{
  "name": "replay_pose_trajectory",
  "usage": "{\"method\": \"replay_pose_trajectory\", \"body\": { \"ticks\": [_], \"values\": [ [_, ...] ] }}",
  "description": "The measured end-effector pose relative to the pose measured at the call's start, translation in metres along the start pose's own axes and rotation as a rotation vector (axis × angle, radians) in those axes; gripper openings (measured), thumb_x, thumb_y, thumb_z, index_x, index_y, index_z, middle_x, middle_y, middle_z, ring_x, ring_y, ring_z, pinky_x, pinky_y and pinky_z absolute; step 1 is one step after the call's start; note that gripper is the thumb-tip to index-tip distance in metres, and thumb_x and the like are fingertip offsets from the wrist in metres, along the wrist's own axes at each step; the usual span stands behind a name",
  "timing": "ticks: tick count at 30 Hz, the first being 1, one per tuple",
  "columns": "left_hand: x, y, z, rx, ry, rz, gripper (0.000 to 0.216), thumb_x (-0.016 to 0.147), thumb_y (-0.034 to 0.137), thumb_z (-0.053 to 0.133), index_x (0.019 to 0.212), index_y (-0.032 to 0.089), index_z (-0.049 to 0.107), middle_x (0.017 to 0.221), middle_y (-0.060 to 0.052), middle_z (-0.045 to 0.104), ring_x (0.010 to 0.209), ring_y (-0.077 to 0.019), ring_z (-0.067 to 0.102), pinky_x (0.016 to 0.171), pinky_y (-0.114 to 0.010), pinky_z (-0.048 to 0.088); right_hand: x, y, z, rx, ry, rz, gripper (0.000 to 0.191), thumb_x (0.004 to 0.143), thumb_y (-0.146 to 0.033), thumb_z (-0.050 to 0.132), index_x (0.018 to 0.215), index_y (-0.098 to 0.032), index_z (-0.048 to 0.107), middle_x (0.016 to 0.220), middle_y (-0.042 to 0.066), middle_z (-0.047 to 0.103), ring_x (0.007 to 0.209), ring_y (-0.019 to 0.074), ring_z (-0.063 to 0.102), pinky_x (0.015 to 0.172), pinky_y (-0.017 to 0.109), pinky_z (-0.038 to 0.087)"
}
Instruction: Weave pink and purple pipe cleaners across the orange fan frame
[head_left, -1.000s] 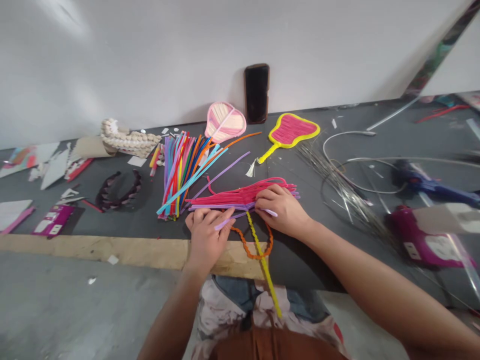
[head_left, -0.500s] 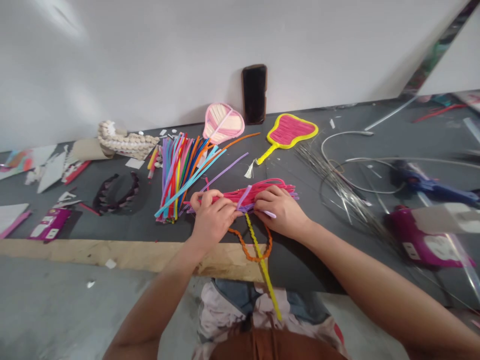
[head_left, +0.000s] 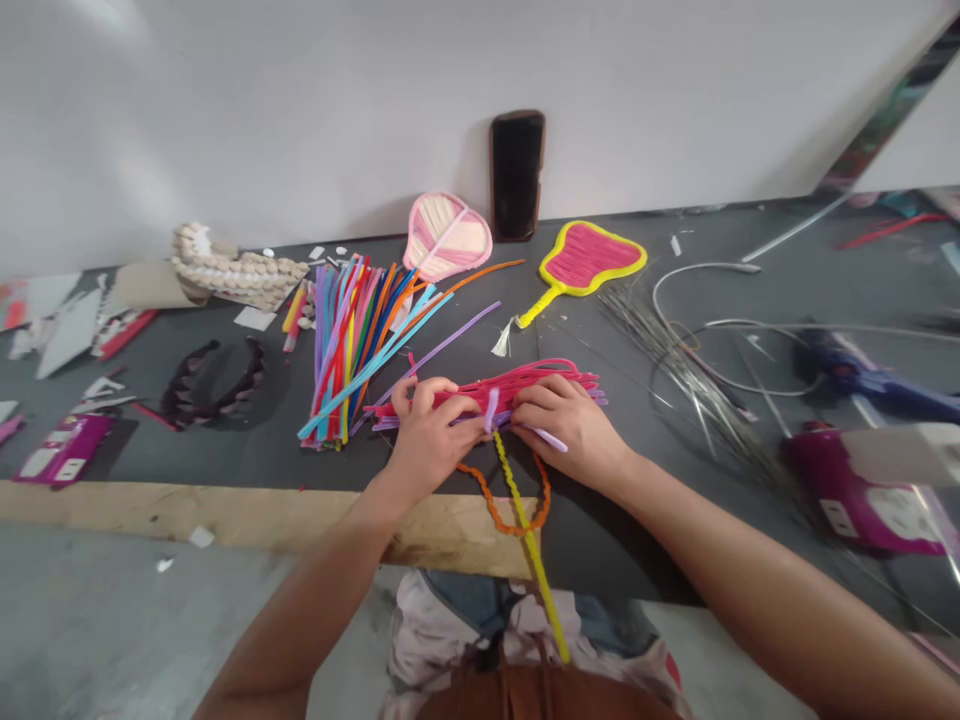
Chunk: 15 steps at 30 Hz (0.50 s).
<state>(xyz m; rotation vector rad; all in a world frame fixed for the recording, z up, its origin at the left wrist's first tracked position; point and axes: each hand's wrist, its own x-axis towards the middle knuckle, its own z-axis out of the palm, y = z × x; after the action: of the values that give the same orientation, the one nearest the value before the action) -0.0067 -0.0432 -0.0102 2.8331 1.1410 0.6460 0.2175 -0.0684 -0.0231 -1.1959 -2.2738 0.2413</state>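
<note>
A flat bundle of pink and purple pipe cleaners (head_left: 525, 385) lies on the dark table (head_left: 450, 330) in front of me. My left hand (head_left: 429, 440) pinches a purple pipe cleaner (head_left: 491, 408) that bends up over the bundle's middle. My right hand (head_left: 574, 425) presses down on the bundle's right half, its fingers curled over the pink strands. A twisted yellow stem (head_left: 529, 545) runs from under the bundle toward my lap, with an orange twisted loop (head_left: 517, 515) around it.
A fan of many-coloured pipe cleaners (head_left: 352, 340) lies left of the hands. Behind stand a pink woven fan (head_left: 446, 235), a yellow-rimmed fan (head_left: 581, 262) and a phone (head_left: 516, 175) against the wall. Wires (head_left: 690, 380) and glue guns (head_left: 855, 490) lie right; a dark headband (head_left: 214, 385) left.
My left hand moved up from the table's front edge onto the bundle and brought the purple pipe cleaner's end up over its middle. The right hand stayed on the bundle.
</note>
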Motion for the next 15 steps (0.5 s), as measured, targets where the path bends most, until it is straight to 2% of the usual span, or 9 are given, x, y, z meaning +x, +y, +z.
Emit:
{"method": "replay_pose_trajectory", "body": {
  "ticks": [10, 15],
  "values": [
    [0.002, 0.003, -0.001, -0.082, -0.044, -0.070, 0.016, 0.093, 0.036, 0.059, 0.086, 0.031, 0.073, 0.106, 0.004, 0.072, 0.117, -0.0256, 0.042, 0.100, -0.051, 0.022, -0.001, -0.012, -0.004, -0.171, 0.065, -0.078, 0.019, 0.098, -0.021, 0.049, 0.093, -0.019, 0.068, 0.104, 0.004, 0.072, 0.102, 0.0230, 0.053, 0.088, 0.038, 0.039],
    [0.001, 0.003, 0.002, -0.095, -0.042, -0.073, 0.017, 0.094, 0.029, 0.056, 0.088, 0.031, 0.072, 0.107, 0.003, 0.071, 0.119, -0.0259, 0.042, 0.101, -0.050, 0.020, -0.001, -0.017, 0.003, -0.169, 0.071, -0.128, 0.021, 0.098, -0.016, 0.046, 0.096, -0.014, 0.066, 0.103, 0.007, 0.071, 0.092, 0.0221, 0.056, 0.080, 0.035, 0.045]
  ]
}}
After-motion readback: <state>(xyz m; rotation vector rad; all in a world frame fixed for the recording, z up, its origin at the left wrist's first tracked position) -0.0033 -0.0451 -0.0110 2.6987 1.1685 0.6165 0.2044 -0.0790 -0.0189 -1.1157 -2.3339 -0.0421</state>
